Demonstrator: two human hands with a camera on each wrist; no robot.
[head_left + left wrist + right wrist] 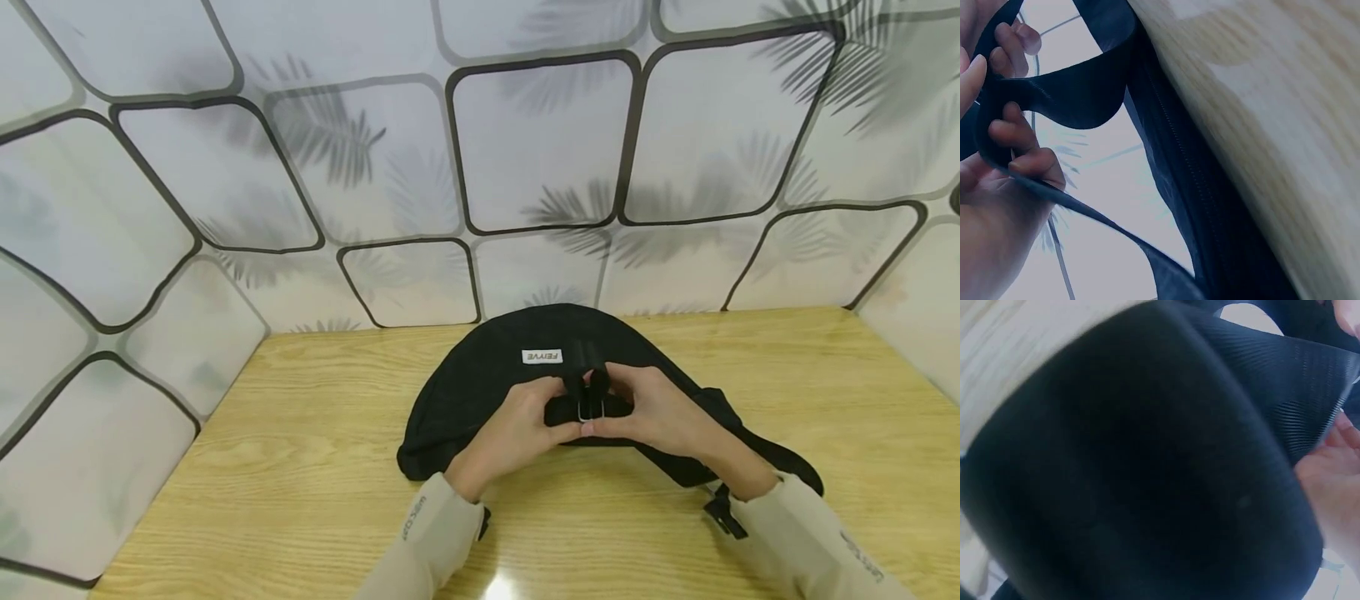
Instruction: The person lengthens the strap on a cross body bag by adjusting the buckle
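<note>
A black half-moon bag with a white label lies on the table. My left hand and right hand meet over its front, pinching its black webbing strap at a metal-edged buckle. In the left wrist view, the strap loops out from the fingers of the left hand. A wide stretch of black strap fills much of the right wrist view, partly hiding the right hand.
The wooden table spreads around the bag. A black plastic clip lies beside my right sleeve. Behind the table hangs a patterned backdrop with leaf prints.
</note>
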